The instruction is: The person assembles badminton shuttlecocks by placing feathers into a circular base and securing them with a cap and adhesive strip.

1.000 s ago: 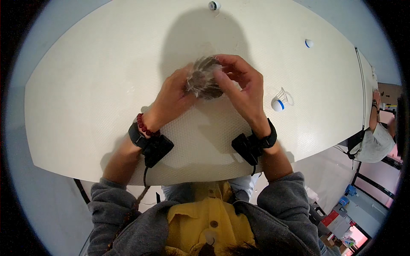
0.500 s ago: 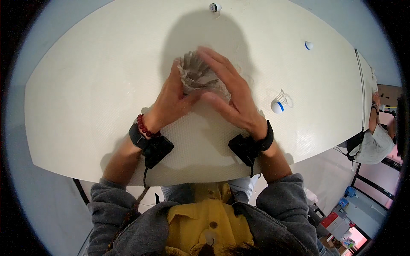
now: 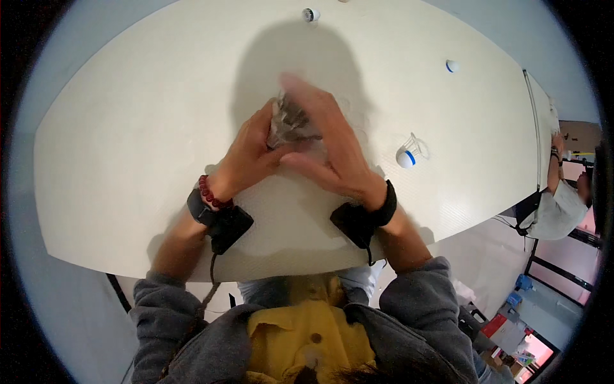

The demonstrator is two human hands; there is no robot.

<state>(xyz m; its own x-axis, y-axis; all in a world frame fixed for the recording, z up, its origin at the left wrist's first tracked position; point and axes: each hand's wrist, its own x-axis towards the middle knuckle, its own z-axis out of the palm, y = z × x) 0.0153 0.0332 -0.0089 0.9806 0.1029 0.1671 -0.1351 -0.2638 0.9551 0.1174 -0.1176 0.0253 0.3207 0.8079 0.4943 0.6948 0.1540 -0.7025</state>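
Between my hands, above the middle of the table, is a bundle of crumpled, see-through plastic wrap (image 3: 291,121) with greyish folds. My left hand (image 3: 251,144) grips its left side, the thumb across the near edge. Curved around its right side, my right hand (image 3: 336,141) presses the film, its fingertips smeared by motion over the top and its thumb at the near side. The right palm covers much of the bundle, and whether something lies inside I cannot tell. A shuttlecock (image 3: 406,158) with a white head, blue band and clear skirt lies to the right of my right hand.
On the pale table (image 3: 128,141) lie two more small white-headed pieces: one with a blue band (image 3: 452,66) at the far right, one with a dark end (image 3: 311,14) at the far edge. Another person (image 3: 556,211) is at a neighbouring table on the right.
My right hand has closed in leftward over the plastic wrap, which looks more squeezed and more covered. The left hand keeps its hold. The whole view has shifted slightly.
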